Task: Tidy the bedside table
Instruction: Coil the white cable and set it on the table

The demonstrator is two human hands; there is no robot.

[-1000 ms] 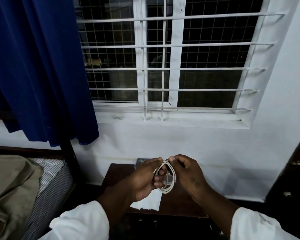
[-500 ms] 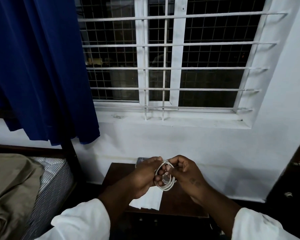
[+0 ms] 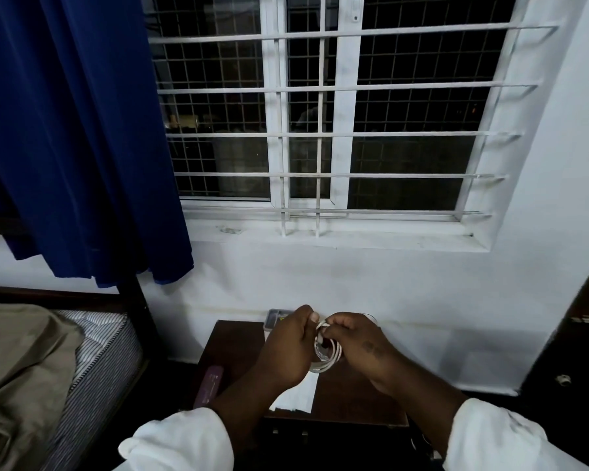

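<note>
two white sleeves [image 3: 181, 443] lead to the left hand [image 3: 286, 351] and right hand [image 3: 357, 345], both grasping one coiled white cable [image 3: 327, 355] held above the tabletop [image 3: 232, 345]; the coil looks nearly wound, so this step seems close to done. still lying on the tabletop: one white paper [image 3: 296, 396], one maroon flat item [image 3: 210, 384], one grey box [image 3: 278, 317] at the wall, so the tidying seems partway. one bed [image 3: 48, 368] stands left, one blue curtain [image 3: 82, 130] behind.

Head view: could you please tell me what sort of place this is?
Most likely a bedroom: a bed with a striped mattress on the left, a dark wooden bedside table under a barred window, and a blue curtain.
</note>
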